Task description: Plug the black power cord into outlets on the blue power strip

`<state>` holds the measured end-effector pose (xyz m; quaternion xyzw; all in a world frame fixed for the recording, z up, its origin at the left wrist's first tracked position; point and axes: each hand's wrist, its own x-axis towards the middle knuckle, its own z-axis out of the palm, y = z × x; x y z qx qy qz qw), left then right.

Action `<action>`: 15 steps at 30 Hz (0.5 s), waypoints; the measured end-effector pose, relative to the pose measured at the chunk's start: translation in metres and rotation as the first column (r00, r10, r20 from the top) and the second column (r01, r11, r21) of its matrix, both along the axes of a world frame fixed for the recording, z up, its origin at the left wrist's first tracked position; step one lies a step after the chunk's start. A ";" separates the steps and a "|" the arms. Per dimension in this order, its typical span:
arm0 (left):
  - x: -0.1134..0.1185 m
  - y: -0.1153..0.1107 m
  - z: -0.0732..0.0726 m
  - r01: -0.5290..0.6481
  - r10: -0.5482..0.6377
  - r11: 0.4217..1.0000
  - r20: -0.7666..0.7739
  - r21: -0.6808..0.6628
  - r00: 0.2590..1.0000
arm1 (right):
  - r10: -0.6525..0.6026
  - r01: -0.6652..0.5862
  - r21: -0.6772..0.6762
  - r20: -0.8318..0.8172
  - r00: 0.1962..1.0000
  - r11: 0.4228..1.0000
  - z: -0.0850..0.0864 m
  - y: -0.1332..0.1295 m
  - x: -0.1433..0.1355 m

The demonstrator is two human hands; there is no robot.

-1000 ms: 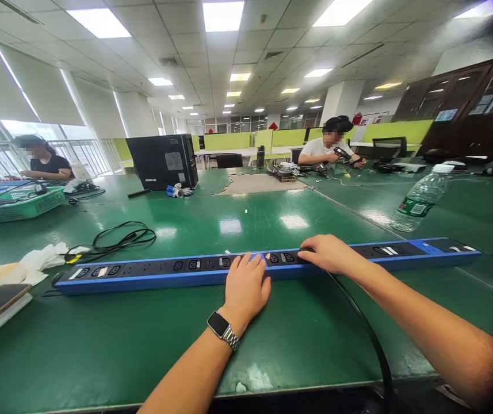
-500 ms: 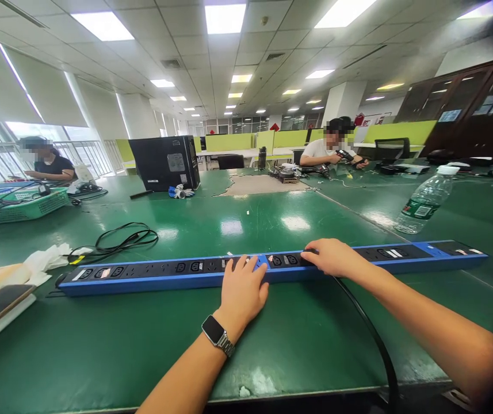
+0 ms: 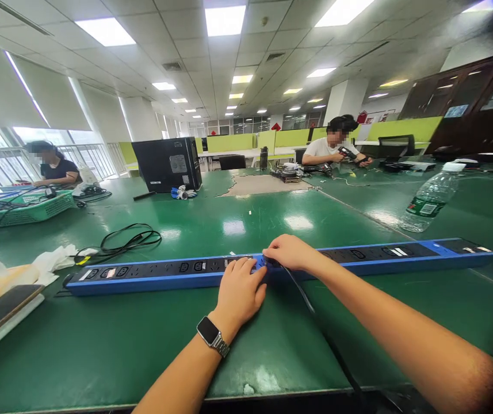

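Observation:
A long blue and black power strip (image 3: 151, 281) with rows of sockets lies across the table. My left hand (image 3: 238, 290), with a watch on its wrist, rests on the strip near the middle, fingers spread over the sockets and top edge. Just right of it, my right hand (image 3: 293, 252) is closed around the plug of a black power cable (image 3: 300, 293). The plug, mostly hidden by the fingers, is at the blue section of the strip; whether it sits in a socket I cannot tell. From the hand the cable runs down over the table's front edge.
A coiled black cable (image 3: 132, 241) lies behind the strip's left end. A water bottle (image 3: 434, 198) stands at the right, a computer case (image 3: 166, 165) farther back. At the left are a green basket (image 3: 52, 208) and a dark flat board (image 3: 4, 313). Two people sit across the table.
My right hand has moved left along the strip with the plug, ending close to my left hand. The cable has swung left with it. My left hand stays on the strip.

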<state>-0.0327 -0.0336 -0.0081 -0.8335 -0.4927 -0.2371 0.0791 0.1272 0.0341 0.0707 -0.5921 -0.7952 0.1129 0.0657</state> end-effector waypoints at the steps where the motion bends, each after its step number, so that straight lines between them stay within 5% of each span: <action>1: 0.000 0.000 0.000 0.001 -0.001 1.000 0.002 0.004 1.000 | 0.002 -0.002 -0.005 -0.022 1.000 1.000 -0.005 0.002 -0.004; 7: 0.001 0.006 -0.003 -0.010 0.012 1.000 0.130 -0.011 0.991 | -0.026 0.026 0.013 -0.017 1.000 1.000 -0.015 -0.001 -0.014; 12: 0.011 0.013 0.004 -0.149 0.175 0.983 0.295 -0.108 0.939 | -0.140 0.139 0.033 0.030 0.990 0.990 -0.017 -0.012 -0.024; 15: 0.018 0.019 0.007 -0.173 0.213 0.973 0.312 -0.151 0.926 | -0.059 0.058 -0.022 -0.083 0.995 0.998 -0.018 -0.011 -0.016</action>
